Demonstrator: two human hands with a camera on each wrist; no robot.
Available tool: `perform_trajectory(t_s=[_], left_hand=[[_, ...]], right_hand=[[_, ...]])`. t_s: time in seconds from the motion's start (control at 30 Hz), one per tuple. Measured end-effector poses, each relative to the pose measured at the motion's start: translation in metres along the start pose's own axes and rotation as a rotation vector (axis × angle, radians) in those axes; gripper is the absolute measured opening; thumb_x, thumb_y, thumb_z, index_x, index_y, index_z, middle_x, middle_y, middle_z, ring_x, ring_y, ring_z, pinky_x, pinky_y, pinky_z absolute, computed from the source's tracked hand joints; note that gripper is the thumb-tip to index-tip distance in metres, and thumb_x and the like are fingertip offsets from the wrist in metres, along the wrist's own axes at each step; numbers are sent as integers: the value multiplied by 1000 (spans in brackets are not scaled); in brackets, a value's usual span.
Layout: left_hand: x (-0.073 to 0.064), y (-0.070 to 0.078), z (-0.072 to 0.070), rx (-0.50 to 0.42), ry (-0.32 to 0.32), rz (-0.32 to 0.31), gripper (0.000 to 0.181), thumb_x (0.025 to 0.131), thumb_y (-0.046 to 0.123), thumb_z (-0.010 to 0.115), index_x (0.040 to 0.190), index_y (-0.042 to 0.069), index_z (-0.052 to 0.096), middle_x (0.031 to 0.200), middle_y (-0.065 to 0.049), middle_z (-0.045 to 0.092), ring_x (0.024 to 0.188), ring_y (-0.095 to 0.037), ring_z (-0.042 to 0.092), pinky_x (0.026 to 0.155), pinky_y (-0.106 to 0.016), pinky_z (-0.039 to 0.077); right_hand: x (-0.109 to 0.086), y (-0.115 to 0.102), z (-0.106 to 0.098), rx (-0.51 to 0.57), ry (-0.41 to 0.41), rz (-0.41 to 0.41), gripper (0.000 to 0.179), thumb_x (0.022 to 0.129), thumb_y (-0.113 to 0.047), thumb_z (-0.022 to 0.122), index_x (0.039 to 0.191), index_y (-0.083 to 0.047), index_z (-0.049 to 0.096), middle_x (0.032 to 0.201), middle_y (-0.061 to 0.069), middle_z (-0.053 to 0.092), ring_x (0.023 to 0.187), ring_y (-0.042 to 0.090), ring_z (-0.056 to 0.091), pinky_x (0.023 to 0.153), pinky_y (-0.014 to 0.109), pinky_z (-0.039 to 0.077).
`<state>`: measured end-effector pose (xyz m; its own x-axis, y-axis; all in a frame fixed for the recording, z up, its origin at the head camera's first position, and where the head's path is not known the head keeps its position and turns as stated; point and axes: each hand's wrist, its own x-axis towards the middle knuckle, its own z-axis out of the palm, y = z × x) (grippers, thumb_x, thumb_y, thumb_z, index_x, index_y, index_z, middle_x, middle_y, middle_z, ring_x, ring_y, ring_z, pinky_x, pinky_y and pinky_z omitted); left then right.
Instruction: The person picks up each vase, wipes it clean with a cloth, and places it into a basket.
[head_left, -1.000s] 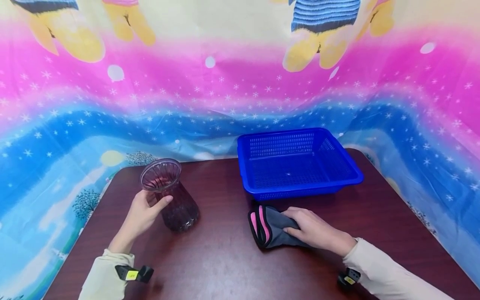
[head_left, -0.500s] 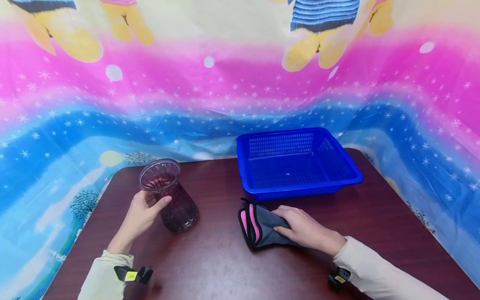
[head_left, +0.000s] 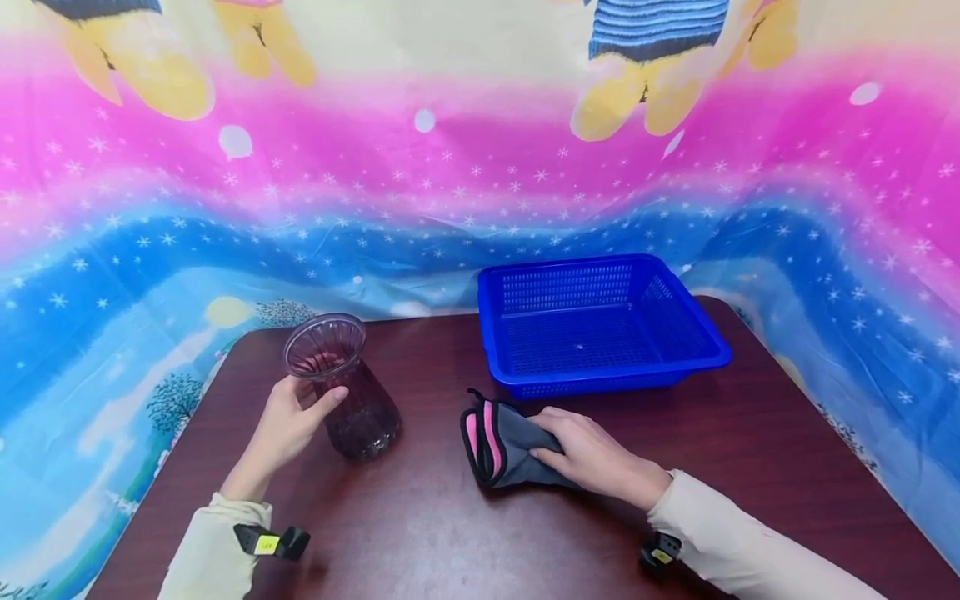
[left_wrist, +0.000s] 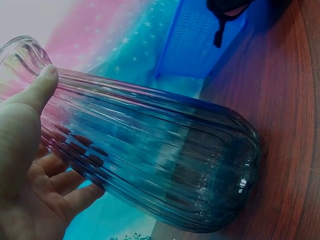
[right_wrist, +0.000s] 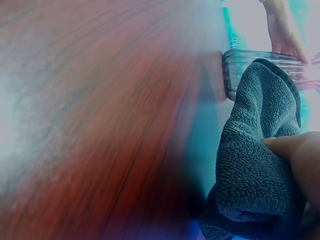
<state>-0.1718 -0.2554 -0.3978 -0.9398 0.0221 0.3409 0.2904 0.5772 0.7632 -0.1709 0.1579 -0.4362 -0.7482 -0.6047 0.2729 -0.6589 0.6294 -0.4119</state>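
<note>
vase (head_left: 362, 412) and cloth (head_left: 516, 443) in left and right hands (head_left: 287, 423) (head_left: 596, 457), respectively

Left hand (head_left: 283, 423) grips — right hand (head_left: 596, 454) pinches, well apart.

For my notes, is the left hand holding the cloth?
No, the left hand holds the vase; the right hand grips the cloth.

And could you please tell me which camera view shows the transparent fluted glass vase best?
The head view: it frames the vase from rim to base. The left wrist view is closer but crops the rim; the right wrist view shows part, behind the grey plush cloth.
</note>
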Motion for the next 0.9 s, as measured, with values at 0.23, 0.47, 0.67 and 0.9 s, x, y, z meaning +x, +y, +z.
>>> perform_trajectory(t_s=[0.23,0.47,0.67,0.9], left_hand=[[1,0,0,-5,-1,-2,43,95,15,71,134,1,59,126,-20,69,104,22,52,91,0,40],[2,-1,1,-5,2,-4,42,95,15,70,132,-2,59,125,-23,68,102,23,52,90,0,41],[2,-1,0,13,2,-7,42,96,16,70,131,-3,59,125,-24,68,101,24,51,90,0,40],[2,-3,0,27,3,-3,42,95,17,70,130,-4,59,125,-25,68,101,25,49,90,1,39]], right_hand=[[9,-5,3,2,20,-4,27,89,-20,77,115,-18,71,94,-12,63,81,3,53,73,25,48],[17,-15,6,26,14,9,29,90,-21,76,118,-15,71,97,-8,66,84,5,55,75,27,49],[24,-22,12,52,32,17,30,90,-20,77,119,-14,71,97,-7,66,84,5,55,75,26,50],[32,-32,17,83,58,34,27,90,-21,76,117,-14,72,98,-6,67,85,6,58,77,27,52]])
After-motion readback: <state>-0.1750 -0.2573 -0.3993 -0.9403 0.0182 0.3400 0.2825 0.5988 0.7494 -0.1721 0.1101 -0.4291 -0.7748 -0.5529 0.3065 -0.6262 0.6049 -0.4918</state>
